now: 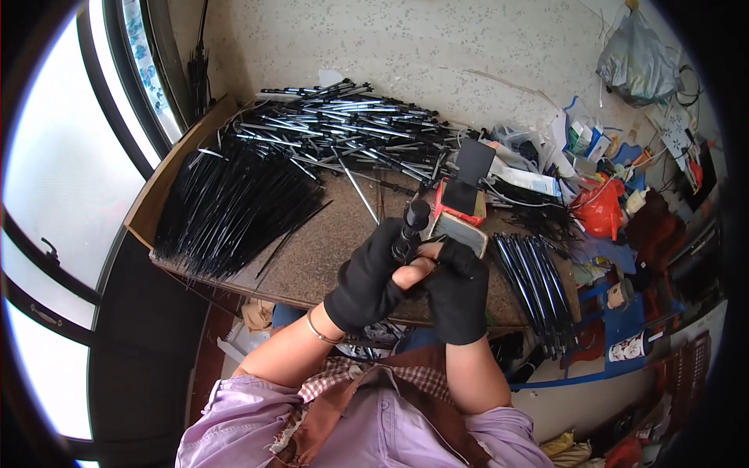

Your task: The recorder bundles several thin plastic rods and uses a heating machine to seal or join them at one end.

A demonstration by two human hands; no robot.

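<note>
Black cylindrical tool (pixel 411 228) is gripped by the left hand (pixel 370 271), jutting up from it; the right hand's (pixel 459 287) grip cannot be told

A: Specify the hand count.
B: One left hand (pixel 361 274), one right hand (pixel 458 292); total two. Held: one black cylinder (pixel 417 214). Worn: one bracelet (pixel 315 329).
A: Specify the table (pixel 300 269) stock.
B: One heap of silver rods (pixel 343 129), one sheaf of black rods (pixel 234 210), one bundle of tubes (pixel 535 285). Individual pieces overlap: uncountable.
A: Bags?
B: One red bag (pixel 601 212), one grey bag (pixel 638 66).
</note>
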